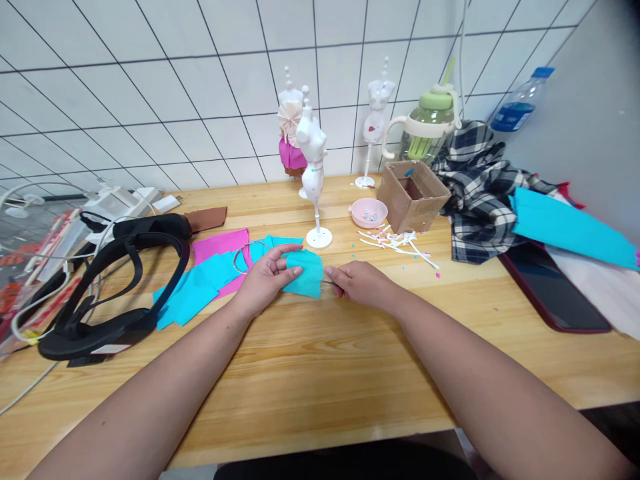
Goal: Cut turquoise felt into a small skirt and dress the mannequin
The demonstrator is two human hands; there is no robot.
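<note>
My left hand (269, 277) pinches a piece of turquoise fabric (305, 273) between thumb and fingers, above the front of the table. At the fabric's right edge, my right hand (357, 281) is closed on a thin dark tool (329, 283). Only the tool's tip shows, so I cannot tell its kind; it reaches toward the frayed-looking edge. Just beyond the held piece stands a bare white mini dress form (313, 157). Left of my left hand lie strips of bright blue fabric (193, 287), a magenta fabric piece (220, 244) and a thin metal ring (239, 261).
A black headset (173, 273) and cables lie left. Behind stand a dressed form (291, 153) and another white form (376, 107). A pink dish (369, 213) of beads, cardboard box (423, 207), white scraps (400, 245), checked cloth (473, 207) and phone (555, 287) occupy the right.
</note>
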